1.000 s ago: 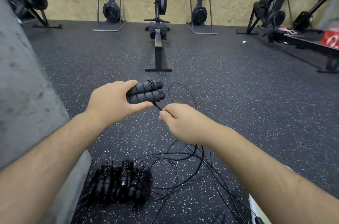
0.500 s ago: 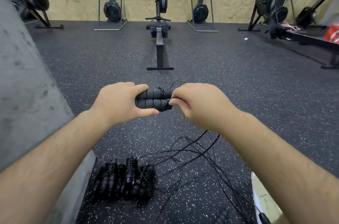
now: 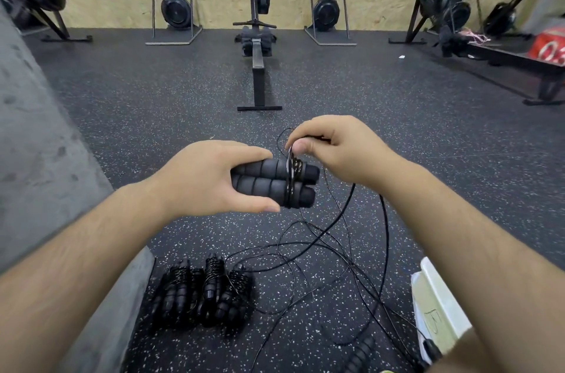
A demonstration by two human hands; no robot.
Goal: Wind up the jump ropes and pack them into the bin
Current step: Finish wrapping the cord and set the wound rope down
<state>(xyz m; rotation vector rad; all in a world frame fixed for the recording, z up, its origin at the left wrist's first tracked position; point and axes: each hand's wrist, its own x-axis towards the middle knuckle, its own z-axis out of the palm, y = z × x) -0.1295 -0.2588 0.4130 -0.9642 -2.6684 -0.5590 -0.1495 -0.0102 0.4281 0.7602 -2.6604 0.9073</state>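
Observation:
My left hand grips two black foam jump rope handles held side by side, pointing right. A few turns of thin black cord circle the handles near their right ends. Just above those turns, my right hand pinches the cord. The loose cord hangs from there down to a tangle on the floor. Several wound-up jump ropes lie in a pile on the floor below my left arm. A white bin shows at the lower right, partly hidden by my right arm.
A grey concrete block runs along the left. Another loose black handle lies on the speckled rubber floor by the bin. A rowing machine stands straight ahead, with more gym machines along the plywood wall and a black bench at the right.
My right hand has carried the cord from below the handles, round their right end, to above them, adding turns. The left hand has held the handles steady.

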